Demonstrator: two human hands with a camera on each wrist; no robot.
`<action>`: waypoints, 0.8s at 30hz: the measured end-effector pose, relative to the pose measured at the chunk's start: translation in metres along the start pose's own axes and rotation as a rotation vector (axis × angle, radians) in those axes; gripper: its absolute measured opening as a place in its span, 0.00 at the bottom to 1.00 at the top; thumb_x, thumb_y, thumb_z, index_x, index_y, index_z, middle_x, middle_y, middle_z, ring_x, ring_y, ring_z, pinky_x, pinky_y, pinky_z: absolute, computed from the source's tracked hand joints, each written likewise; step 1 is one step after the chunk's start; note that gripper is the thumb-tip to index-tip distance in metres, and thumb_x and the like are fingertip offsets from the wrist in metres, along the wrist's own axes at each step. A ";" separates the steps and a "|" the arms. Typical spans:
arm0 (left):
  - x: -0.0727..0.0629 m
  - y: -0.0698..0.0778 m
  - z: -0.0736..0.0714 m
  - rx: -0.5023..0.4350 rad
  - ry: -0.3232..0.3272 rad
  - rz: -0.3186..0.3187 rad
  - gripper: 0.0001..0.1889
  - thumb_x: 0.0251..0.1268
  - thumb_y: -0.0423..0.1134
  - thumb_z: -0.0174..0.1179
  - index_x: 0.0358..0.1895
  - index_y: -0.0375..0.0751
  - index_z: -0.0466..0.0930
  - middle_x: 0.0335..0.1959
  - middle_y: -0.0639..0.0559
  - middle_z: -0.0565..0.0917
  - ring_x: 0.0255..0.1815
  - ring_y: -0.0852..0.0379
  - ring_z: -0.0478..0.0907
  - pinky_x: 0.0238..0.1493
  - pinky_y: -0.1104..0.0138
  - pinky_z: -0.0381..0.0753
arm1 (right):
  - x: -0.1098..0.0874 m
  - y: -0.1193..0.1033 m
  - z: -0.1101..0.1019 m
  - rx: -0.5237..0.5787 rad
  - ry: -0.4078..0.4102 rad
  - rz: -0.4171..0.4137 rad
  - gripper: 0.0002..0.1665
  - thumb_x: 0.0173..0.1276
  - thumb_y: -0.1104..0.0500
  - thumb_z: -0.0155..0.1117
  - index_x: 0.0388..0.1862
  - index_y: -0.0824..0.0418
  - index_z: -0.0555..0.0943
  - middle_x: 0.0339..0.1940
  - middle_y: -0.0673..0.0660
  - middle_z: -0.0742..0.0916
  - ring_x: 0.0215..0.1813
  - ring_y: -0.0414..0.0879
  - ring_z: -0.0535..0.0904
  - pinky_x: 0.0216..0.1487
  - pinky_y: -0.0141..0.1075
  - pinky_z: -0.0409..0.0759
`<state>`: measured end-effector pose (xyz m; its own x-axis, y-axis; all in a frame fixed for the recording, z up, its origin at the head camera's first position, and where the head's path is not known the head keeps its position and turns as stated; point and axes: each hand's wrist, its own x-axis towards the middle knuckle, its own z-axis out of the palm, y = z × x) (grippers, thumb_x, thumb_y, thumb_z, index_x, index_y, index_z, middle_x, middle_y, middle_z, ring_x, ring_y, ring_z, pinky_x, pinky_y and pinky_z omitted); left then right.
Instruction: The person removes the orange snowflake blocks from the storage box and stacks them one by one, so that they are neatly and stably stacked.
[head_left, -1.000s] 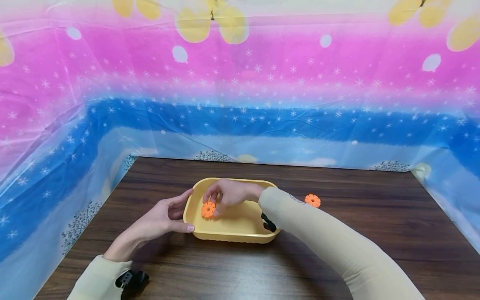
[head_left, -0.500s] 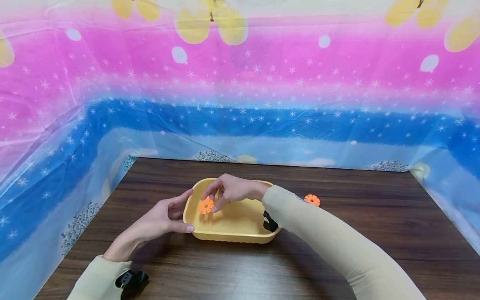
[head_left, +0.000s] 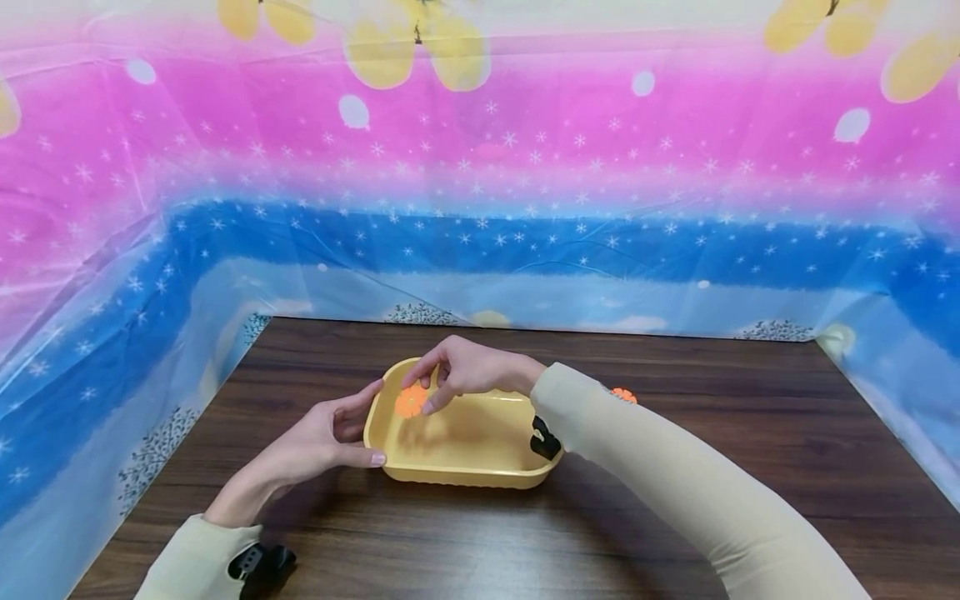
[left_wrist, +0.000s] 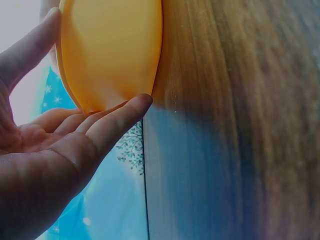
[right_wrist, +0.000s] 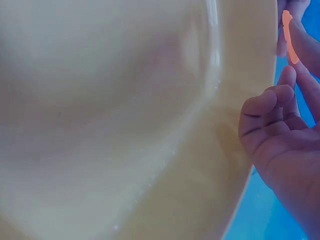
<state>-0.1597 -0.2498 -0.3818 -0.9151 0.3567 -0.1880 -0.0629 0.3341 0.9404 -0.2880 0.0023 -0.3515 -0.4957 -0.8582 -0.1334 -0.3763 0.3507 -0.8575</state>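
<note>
A yellow rounded plastic tray (head_left: 465, 478) stands on the table. Over its left part, my right hand (head_left: 471, 369) pinches an orange notched disc (head_left: 410, 402) between thumb and fingers. Edge-on, the same disc (right_wrist: 289, 37) shows at the fingertips in the right wrist view, the remaining fingers curled. My left hand (head_left: 322, 437) rests against the tray's left end, thumb at the front corner and fingers towards the back. In the left wrist view, that hand's fingers (left_wrist: 112, 120) lie fairly straight along the tray. A second orange disc (head_left: 624, 395) lies right of the tray, partly hidden by my right sleeve.
The dark wood-grain table (head_left: 420, 533) carries the tray and the second disc. A pink and blue patterned cloth (head_left: 480, 167) hangs along its back and sides. My right forearm (head_left: 660, 467) crosses over the tray's right end.
My right hand has risen slightly and moved back with the pinched disc. The second disc is now more covered by the right sleeve. My left hand keeps its place on the tray.
</note>
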 end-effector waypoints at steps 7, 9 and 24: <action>0.000 0.001 0.001 -0.003 -0.006 -0.004 0.56 0.61 0.36 0.77 0.86 0.46 0.47 0.84 0.33 0.53 0.77 0.34 0.64 0.65 0.52 0.80 | -0.013 -0.006 -0.010 -0.047 0.024 -0.007 0.25 0.61 0.62 0.81 0.58 0.56 0.88 0.41 0.58 0.84 0.30 0.45 0.72 0.33 0.31 0.71; -0.001 0.002 0.001 -0.004 -0.006 -0.007 0.56 0.61 0.36 0.77 0.86 0.46 0.46 0.84 0.34 0.53 0.77 0.35 0.64 0.65 0.52 0.80 | -0.018 -0.007 -0.012 -0.052 0.028 -0.006 0.25 0.61 0.62 0.81 0.59 0.55 0.88 0.42 0.58 0.84 0.29 0.44 0.71 0.34 0.31 0.71; 0.000 0.000 0.001 -0.008 -0.010 0.017 0.56 0.60 0.35 0.77 0.86 0.45 0.46 0.84 0.36 0.52 0.76 0.36 0.66 0.63 0.55 0.82 | -0.068 0.011 -0.036 -0.020 0.125 0.026 0.28 0.62 0.63 0.80 0.63 0.58 0.86 0.41 0.59 0.83 0.33 0.48 0.70 0.34 0.33 0.70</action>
<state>-0.1592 -0.2492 -0.3821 -0.9120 0.3709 -0.1752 -0.0511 0.3208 0.9458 -0.2866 0.0775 -0.3345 -0.5985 -0.7959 -0.0916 -0.3771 0.3808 -0.8443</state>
